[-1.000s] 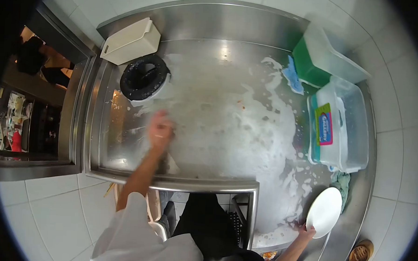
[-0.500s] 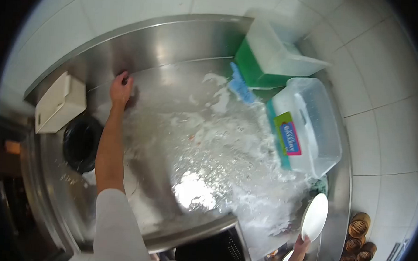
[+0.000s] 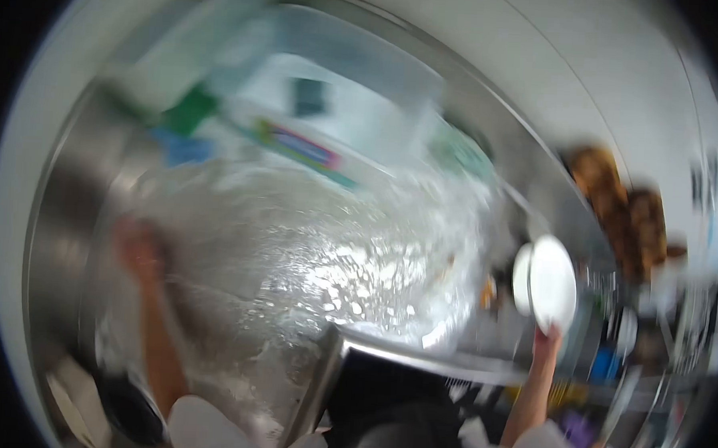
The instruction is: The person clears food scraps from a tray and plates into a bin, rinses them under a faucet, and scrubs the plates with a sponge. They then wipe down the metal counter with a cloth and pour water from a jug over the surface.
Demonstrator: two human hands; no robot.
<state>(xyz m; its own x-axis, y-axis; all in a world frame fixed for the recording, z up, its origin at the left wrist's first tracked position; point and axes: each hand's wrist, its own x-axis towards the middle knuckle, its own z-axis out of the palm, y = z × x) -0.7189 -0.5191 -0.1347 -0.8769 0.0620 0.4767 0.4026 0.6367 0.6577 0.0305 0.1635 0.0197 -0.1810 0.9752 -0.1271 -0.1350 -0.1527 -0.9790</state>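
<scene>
Soapy steel table [image 3: 310, 254] fills blurred frame centre; left hand [image 3: 137, 250] pressed on foam, grip unclear; right hand [image 3: 548, 338] grasps round white plate [image 3: 553, 284], lower right.

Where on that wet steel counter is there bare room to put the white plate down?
The foamy steel counter is bare between the left hand and the round white plate in the right hand. The clear plastic tubs crowd the back; the blurred right side looks cluttered.

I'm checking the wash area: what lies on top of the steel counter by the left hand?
White soapy foam covers most of the wet stainless steel counter, where the left hand presses down. Whatever that hand holds is blurred; the metal under the foam is hidden.
</scene>
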